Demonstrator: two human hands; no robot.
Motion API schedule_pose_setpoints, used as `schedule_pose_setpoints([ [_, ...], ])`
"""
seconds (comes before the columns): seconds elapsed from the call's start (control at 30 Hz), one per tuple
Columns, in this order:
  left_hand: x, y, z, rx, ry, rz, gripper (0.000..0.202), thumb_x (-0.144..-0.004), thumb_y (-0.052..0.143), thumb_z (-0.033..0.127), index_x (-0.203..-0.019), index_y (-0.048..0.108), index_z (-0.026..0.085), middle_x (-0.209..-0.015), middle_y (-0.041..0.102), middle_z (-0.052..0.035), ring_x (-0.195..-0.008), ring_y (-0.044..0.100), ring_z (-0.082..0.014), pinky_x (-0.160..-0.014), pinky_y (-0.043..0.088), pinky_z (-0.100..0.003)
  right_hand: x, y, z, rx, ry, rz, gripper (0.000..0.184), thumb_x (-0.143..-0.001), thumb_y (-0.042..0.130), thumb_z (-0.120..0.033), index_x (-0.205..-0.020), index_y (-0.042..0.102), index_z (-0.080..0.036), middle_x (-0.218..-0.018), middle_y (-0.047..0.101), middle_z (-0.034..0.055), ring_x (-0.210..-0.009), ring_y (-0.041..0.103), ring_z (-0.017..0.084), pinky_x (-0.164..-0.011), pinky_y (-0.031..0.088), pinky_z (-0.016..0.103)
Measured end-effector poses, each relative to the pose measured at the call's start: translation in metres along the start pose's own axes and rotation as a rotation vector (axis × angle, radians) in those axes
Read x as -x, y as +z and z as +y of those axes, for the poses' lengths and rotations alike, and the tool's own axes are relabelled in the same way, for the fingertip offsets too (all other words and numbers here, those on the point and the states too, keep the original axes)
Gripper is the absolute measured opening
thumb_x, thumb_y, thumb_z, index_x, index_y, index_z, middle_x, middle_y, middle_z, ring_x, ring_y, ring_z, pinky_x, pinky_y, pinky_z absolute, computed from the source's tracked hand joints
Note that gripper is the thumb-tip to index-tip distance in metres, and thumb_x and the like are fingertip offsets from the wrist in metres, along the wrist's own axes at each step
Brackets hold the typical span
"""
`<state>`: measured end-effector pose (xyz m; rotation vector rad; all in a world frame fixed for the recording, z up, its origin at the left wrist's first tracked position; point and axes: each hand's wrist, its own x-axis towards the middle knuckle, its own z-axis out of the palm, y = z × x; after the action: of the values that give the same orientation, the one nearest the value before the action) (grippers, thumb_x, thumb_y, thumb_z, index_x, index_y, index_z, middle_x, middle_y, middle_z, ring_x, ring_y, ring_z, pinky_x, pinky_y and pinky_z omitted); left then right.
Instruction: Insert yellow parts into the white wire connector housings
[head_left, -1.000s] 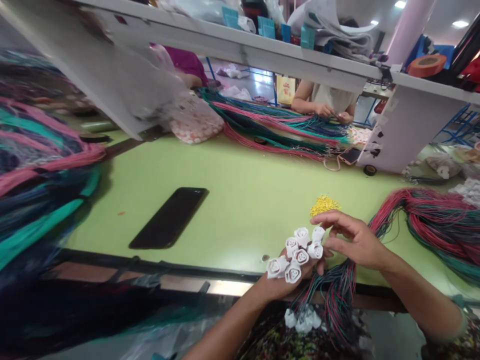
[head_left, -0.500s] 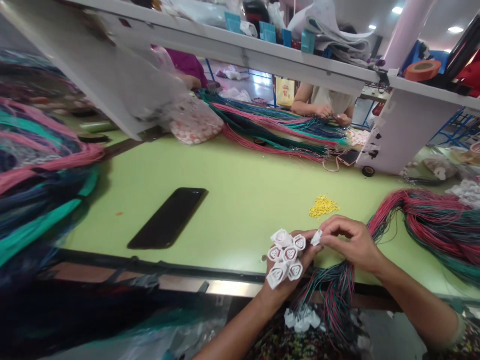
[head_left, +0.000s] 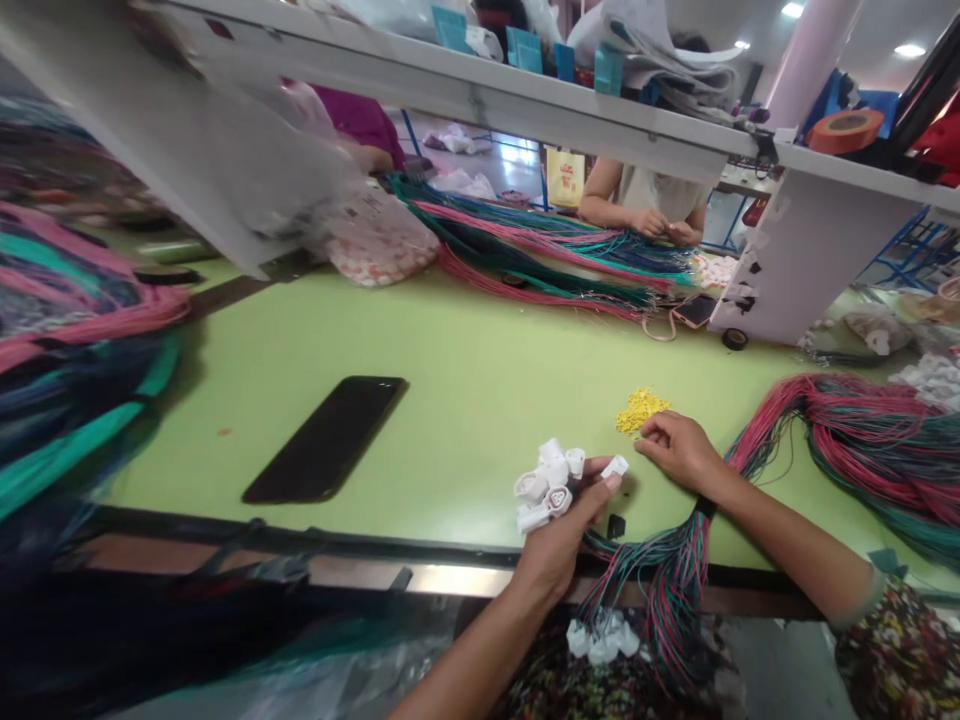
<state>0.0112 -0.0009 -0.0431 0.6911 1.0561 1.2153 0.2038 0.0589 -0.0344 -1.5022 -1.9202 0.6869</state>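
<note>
Head view: a black smartphone lay on the green worktop left of the hands, with a small heap of yellow pieces just beyond them and a red-and-green wire bundle to the right. Hanging wires crossed the worktop's front edge. White plastic connectors formed a tight bunch, its long axis tilted up and right, held above the worktop in the left hand, fingers curled closed around them. The right hand rested on the worktop beside the yellow pieces, fingers loosely curled, nothing showing in them. Across the worktop, a co-worker's hands were at another wire bundle.
</note>
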Motion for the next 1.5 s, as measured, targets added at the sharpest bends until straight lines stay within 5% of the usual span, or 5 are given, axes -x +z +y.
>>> schedule_pose_setpoints([
  [0.17,0.003,0.002,0.003,0.016,-0.008,0.009,0.031,-0.063,0.091,0.035,-0.089,0.079,0.023,-0.081,0.073,-0.004,-0.063,0.053,-0.0118,-0.054,0.038,-0.023,-0.009,0.006,-0.006,0.005,-0.068,0.011,0.015,-0.081,0.068,-0.009,-0.07,0.067,-0.018,-0.069,0.059,-0.0011,-0.066,0.052,0.014,-0.067,0.04,0.028],
  [0.43,0.002,0.005,0.009,0.089,0.011,-0.028,0.027,-0.066,0.088,0.033,-0.089,0.079,0.023,-0.077,0.072,-0.0029,-0.055,0.05,-0.0093,-0.052,0.04,-0.024,0.025,-0.006,-0.03,-0.164,-0.256,0.079,0.008,-0.092,0.066,-0.024,-0.092,0.073,-0.021,-0.083,0.069,0.0034,-0.076,0.062,0.017,-0.07,0.051,0.032],
  [0.77,0.003,0.005,0.011,0.183,-0.082,-0.103,0.032,-0.061,0.091,0.036,-0.086,0.079,0.022,-0.067,0.065,0.001,-0.049,0.044,-0.0055,-0.048,0.035,-0.021,0.038,-0.006,-0.037,-0.148,-0.483,0.153,0.021,-0.096,0.059,-0.014,-0.108,0.073,-0.025,-0.089,0.069,0.0053,-0.08,0.066,0.017,-0.071,0.056,0.033],
  [1.07,0.008,0.007,0.011,0.106,0.031,-0.153,0.023,-0.065,0.086,0.029,-0.085,0.076,0.023,-0.075,0.066,-0.0004,-0.057,0.047,-0.0098,-0.051,0.04,-0.024,0.046,-0.008,-0.063,-0.405,-0.213,0.141,0.01,-0.091,0.067,-0.017,-0.092,0.074,-0.023,-0.08,0.068,0.0009,-0.072,0.062,0.015,-0.065,0.051,0.028],
  [1.5,0.006,0.004,0.005,0.04,0.088,-0.141,0.026,-0.066,0.085,0.027,-0.089,0.074,0.023,-0.074,0.067,-0.0001,-0.061,0.053,-0.0128,-0.054,0.044,-0.025,0.05,-0.007,-0.065,-0.283,-0.366,0.174,0.018,-0.094,0.062,-0.016,-0.1,0.076,-0.026,-0.084,0.069,0.0027,-0.077,0.065,0.016,-0.069,0.056,0.031],
])
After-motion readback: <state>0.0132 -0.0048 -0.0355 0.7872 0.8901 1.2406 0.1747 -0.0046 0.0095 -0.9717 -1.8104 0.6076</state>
